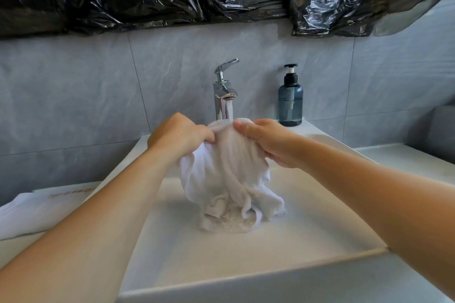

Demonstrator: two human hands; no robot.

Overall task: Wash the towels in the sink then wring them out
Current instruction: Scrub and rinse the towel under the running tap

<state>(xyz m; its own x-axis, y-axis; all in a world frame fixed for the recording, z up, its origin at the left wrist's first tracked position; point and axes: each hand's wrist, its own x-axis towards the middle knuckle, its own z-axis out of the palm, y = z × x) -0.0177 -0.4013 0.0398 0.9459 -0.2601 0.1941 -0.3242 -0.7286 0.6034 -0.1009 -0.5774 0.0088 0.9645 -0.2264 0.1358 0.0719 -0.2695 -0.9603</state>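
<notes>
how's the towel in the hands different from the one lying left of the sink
The towel in the hands is bunched and hangs under the running tap, its lower end touching the sink floor; the towel on the counter lies flat and spread out. The held one is gripped by the left hand and right hand; the other is untouched, outside the basin. The held one looks wet; the other shows no water. Both are white.
</notes>
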